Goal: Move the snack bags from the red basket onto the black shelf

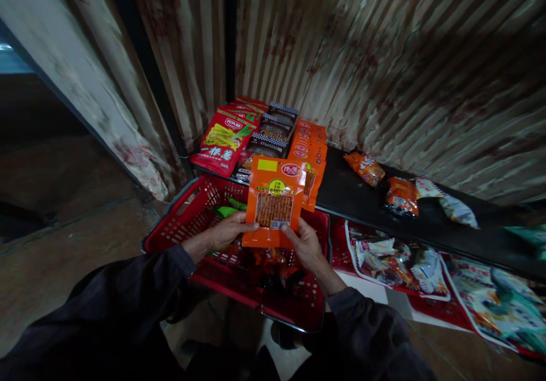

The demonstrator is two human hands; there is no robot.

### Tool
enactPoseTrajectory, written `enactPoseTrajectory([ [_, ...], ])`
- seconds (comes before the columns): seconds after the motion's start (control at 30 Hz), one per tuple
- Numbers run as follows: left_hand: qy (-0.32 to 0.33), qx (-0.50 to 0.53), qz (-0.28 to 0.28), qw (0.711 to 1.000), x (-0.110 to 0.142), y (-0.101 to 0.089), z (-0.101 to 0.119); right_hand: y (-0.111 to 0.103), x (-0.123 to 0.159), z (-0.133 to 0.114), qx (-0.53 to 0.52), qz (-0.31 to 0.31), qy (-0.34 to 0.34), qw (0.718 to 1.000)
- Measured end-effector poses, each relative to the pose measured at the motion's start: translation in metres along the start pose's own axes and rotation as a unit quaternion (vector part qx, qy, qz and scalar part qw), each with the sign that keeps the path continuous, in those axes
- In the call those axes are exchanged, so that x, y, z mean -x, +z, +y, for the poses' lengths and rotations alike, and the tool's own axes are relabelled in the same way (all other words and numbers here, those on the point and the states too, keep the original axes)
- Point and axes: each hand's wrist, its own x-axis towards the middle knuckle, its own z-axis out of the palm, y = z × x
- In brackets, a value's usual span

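Observation:
Between my two hands is an orange snack packet [273,199], upright with its printed front and clear window facing me. My left hand [230,230] pinches its lower left edge, and my right hand [307,245] grips its lower right corner, thumb on the front. Under it stands a red shopping basket [179,222] holding a green packet [226,210] and some orange packets [268,256]. Just behind, on the black shelf [336,190], lies a row of similar orange packets [309,142], partly covered by the held one.
Red snack bags [226,139] and dark boxed-looking packs [275,131] sit at the shelf's left end. Loose orange packets [401,196] and a white packet [458,210] lie farther right. Below are red baskets of snacks [392,261]. A striped curtain [362,57] hangs behind; a dark post [230,40] rises at left.

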Motion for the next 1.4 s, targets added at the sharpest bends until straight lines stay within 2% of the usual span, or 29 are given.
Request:
enactPoseTrajectory([
  [0.17, 0.06, -0.06, 0.021, 0.996, -0.007, 0.013, 0.001, -0.002, -0.009, 0.003, 0.032, 0.077, -0.052, 0.995],
  [0.3, 0.13, -0.153, 0.039, 0.979, -0.006, 0.028, 0.01, -0.006, -0.013, -0.006, 0.129, 0.157, -0.137, 0.97],
  [0.37, 0.174, -0.238, 0.06, 0.954, -0.001, 0.037, 0.016, -0.008, -0.01, -0.014, 0.187, 0.152, -0.17, 0.956],
  [0.47, 0.249, -0.376, 0.102, 0.887, 0.008, 0.051, 0.021, -0.006, 0.001, -0.024, 0.224, 0.094, -0.186, 0.952],
  [0.57, 0.293, -0.471, 0.131, 0.821, 0.017, 0.069, 0.018, 0.002, 0.017, -0.03, 0.175, 0.017, -0.166, 0.97],
  [0.63, 0.298, -0.518, 0.131, 0.791, 0.025, 0.082, 0.013, 0.009, 0.026, -0.032, 0.123, -0.018, -0.142, 0.982],
  [0.7, 0.288, -0.552, 0.126, 0.772, 0.032, 0.095, 0.007, 0.015, 0.033, -0.033, 0.072, -0.02, -0.112, 0.991],
  [0.77, 0.277, -0.573, 0.121, 0.762, 0.039, 0.103, 0.005, 0.018, 0.035, -0.032, 0.022, 0.016, -0.077, 0.997],
  [0.83, 0.274, -0.575, 0.106, 0.764, 0.043, 0.106, 0.007, 0.017, 0.032, -0.031, -0.035, 0.067, -0.044, 0.996],
  [0.9, 0.289, -0.548, 0.105, 0.778, 0.041, 0.103, 0.014, 0.011, 0.026, -0.03, -0.096, 0.106, -0.015, 0.99],
  [0.93, 0.3, -0.525, 0.122, 0.787, 0.038, 0.099, 0.019, 0.008, 0.023, -0.03, -0.123, 0.118, -0.002, 0.985],
  [1.0, 0.316, -0.471, 0.192, 0.801, 0.029, 0.088, 0.031, 0.0, 0.019, -0.031, -0.159, 0.122, 0.026, 0.979],
  [1.1, 0.299, -0.379, 0.283, 0.829, 0.015, 0.067, 0.048, -0.007, 0.016, -0.031, -0.173, 0.103, 0.066, 0.977],
  [1.17, 0.255, -0.3, 0.264, 0.881, 0.008, 0.055, 0.056, -0.006, 0.017, -0.029, -0.164, 0.086, 0.088, 0.979],
  [1.23, 0.211, -0.221, 0.206, 0.93, 0.004, 0.045, 0.059, -0.001, 0.018, -0.027, -0.157, 0.066, 0.106, 0.98],
  [1.27, 0.196, -0.187, 0.183, 0.945, 0.003, 0.042, 0.058, 0.001, 0.019, -0.026, -0.155, 0.053, 0.115, 0.98],
  [1.33, 0.183, -0.139, 0.174, 0.958, 0.001, 0.036, 0.052, 0.006, 0.019, -0.025, -0.151, 0.025, 0.121, 0.981],
  [1.4, 0.179, -0.106, 0.198, 0.958, 0.0, 0.03, 0.044, 0.007, 0.015, -0.023, -0.139, 0.011, 0.089, 0.986],
])
